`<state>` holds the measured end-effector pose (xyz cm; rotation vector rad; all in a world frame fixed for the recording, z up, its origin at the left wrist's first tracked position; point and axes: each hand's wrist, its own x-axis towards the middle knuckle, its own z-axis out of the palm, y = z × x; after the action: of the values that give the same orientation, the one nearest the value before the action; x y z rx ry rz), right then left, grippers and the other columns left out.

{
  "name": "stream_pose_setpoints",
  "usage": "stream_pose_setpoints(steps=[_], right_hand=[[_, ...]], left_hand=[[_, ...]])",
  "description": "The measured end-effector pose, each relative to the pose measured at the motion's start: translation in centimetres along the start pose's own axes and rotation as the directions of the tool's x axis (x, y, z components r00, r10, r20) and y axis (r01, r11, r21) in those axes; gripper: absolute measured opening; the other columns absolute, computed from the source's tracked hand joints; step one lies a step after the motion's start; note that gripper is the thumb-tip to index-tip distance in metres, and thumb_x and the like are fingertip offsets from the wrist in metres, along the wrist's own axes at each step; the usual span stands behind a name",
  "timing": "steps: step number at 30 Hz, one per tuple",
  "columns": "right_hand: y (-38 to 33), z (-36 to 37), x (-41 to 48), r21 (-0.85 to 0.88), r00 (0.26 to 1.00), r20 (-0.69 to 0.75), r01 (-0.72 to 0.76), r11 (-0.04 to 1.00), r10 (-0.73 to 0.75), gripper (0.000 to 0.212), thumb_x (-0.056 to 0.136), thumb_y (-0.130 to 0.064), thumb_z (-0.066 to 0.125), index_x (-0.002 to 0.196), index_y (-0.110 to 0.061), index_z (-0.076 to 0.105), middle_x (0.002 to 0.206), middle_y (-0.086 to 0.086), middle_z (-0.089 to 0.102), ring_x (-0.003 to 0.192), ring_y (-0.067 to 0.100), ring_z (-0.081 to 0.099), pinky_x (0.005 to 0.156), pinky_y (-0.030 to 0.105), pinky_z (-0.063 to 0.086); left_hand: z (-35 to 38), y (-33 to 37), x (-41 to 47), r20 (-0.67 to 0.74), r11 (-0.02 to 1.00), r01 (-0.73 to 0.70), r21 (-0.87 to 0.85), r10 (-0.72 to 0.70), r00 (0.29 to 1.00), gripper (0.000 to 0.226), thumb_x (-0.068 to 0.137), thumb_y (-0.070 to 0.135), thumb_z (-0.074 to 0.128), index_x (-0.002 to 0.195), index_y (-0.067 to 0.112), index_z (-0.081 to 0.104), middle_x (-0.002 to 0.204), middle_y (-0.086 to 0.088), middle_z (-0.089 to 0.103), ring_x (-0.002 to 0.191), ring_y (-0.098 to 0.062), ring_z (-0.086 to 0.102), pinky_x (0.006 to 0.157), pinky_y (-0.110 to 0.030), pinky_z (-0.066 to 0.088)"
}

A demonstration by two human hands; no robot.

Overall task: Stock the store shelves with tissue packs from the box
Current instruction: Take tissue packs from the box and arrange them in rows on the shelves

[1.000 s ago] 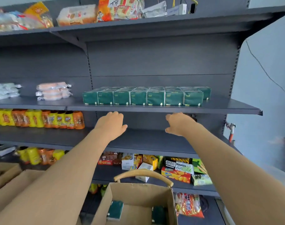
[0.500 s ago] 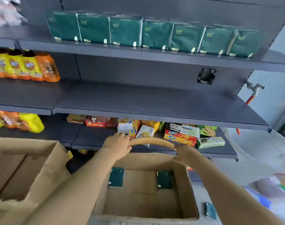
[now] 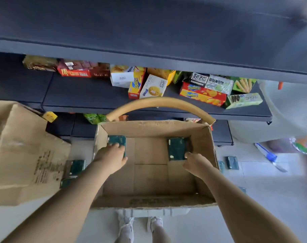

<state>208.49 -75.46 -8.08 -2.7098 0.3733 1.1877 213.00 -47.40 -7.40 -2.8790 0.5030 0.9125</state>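
both your hands are down in the box, well apart, one at each of the two packs lying flat on its bottom. your left hand lies over the near half of the left pack, fingers on its top. the blur hides whether they have closed round it, so i cannot tell. your right hand is not clamped on anything: its fingertips just touch the near edge of the right pack, which sits just beyond them.

this looks like the pick-up step, and these seem to be the last two packs in the box. each lies flat on the cardboard, so get a thumb along one long edge and fingers over the other rather than pressing down from above. the soft wrap will likely slip if you pinch only a corner. the left pack sits close to the wall left of your left hand, so slide it toward the middle first if your fingers cannot get round it. lift both straight up, clear of the rim and the curved handle beyond your hands, then raise them to the shelf above. a floor pack lies outside the box, left of your left arm. leave it for later.
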Motion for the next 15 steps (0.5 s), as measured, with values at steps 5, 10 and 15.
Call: stream_pose_setpoints(steps=[5,10,15], right_hand=[[1.0,3.6,5.7,0.085,0.998,0.039,-0.061,0.994,0.058,0.046,0.094,-0.025,0.048,0.138,-0.012,0.039,0.122,0.009,0.054,0.104,0.024,0.055,0.072,0.028,0.044],[1.0,7.1,10.7,0.246,0.980,-0.048,-0.175,0.953,0.192,0.060,0.095,-0.035,0.052,0.144,-0.010,0.028,0.135,0.013,0.042,0.119,0.028,0.047,0.093,0.038,0.046],[0.8,9.4,13.7,0.461,0.921,-0.156,-0.252,0.851,0.357,0.068,0.088,-0.042,0.061,0.136,-0.002,0.034,0.136,0.019,0.043,0.123,0.035,0.045,0.097,0.044,0.043]], left_hand=[[5.3,-0.5,3.0,0.042,0.997,0.029,0.075,-0.032,0.999,0.041,0.098,0.046,0.034,0.121,0.016,0.050,0.118,0.000,0.054,0.110,-0.018,0.053,0.090,-0.034,0.039],[10.0,-0.4,5.5,0.061,0.998,0.055,0.012,-0.056,0.997,0.041,0.096,0.048,0.040,0.118,0.016,0.054,0.113,0.001,0.059,0.102,-0.016,0.057,0.087,-0.030,0.045],[13.3,-0.2,6.3,0.050,0.994,0.090,-0.068,-0.087,0.995,0.043,0.093,0.051,0.041,0.114,0.018,0.058,0.113,0.002,0.061,0.101,-0.015,0.057,0.086,-0.032,0.048]])
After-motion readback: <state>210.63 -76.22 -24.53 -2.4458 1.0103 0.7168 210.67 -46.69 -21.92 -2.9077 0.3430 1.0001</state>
